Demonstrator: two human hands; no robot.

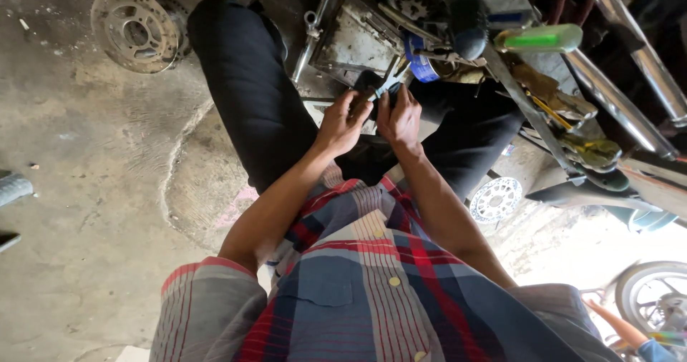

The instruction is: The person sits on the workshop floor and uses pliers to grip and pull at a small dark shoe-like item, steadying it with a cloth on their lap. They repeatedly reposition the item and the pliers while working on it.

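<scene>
A: Bare concrete workshop floor [93, 190], stained and dusty, with a motorcycle frame [630, 69] crowding the far side. The person sits with knees up in black trousers, and both hands meet over a small dark part [372, 83] held just above the lap.

B: How are the hands set?

A: The left hand [340, 126] is curled closed around the handles of a pair of pliers [383, 86], whose metal nose bites at the dark part. The right hand [399, 119] is wrapped shut around that part, fingers on top, steadying it.

B: What might go wrong?

A: I'd judge the pliers could slip off the part, since the grip point looks narrow; the nose would then jab towards the right hand's fingers, which sit just beside it. The part could also drop to the floor between the legs.

B: Anything near the dark part?

A: Beyond it lies a grimy metal tray [351, 43], flat and scratched. Further left of the part, a round perforated brake disc [136, 29] lies flat, dull grey. To the right, a green translucent screwdriver handle [540, 38], smooth and cylindrical, and a second, whiter disc [496, 199] nearer the person's shirt.
</scene>
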